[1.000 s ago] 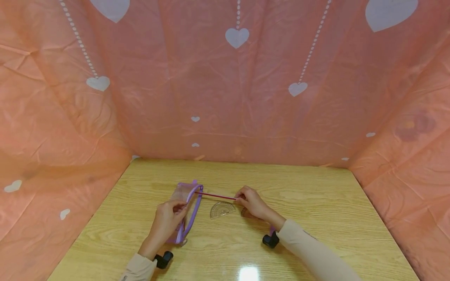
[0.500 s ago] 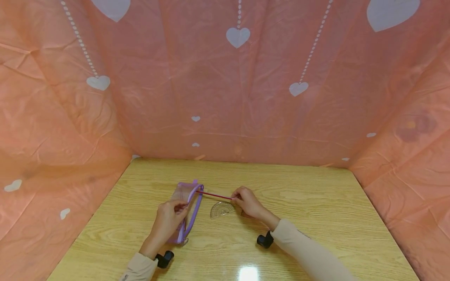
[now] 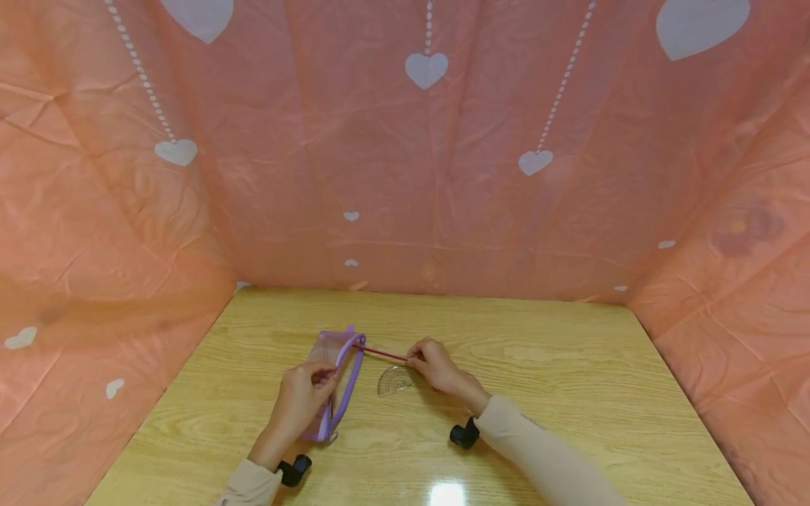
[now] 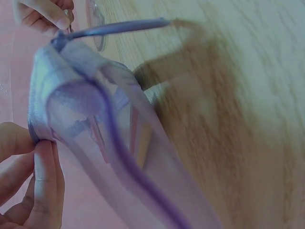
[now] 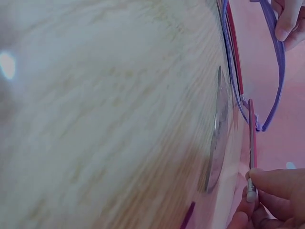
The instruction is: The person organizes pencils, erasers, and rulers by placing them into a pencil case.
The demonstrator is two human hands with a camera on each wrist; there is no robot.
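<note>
On the counter, left hand pinches pouch; right hand, pinching pencil, has moved closer, leaving less pencil outside.

On the table, the protractor lies right of the pouch, the pencil at its mouth, the cloth behind.

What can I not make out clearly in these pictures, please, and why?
Head view: protractor, markings too small; right end behind the right hand.
Left wrist view: contents of the purple pouch, blurred behind its see-through side.
Right wrist view: left hand, cut off by the top-right corner; purple strip, by the bottom edge.
</note>
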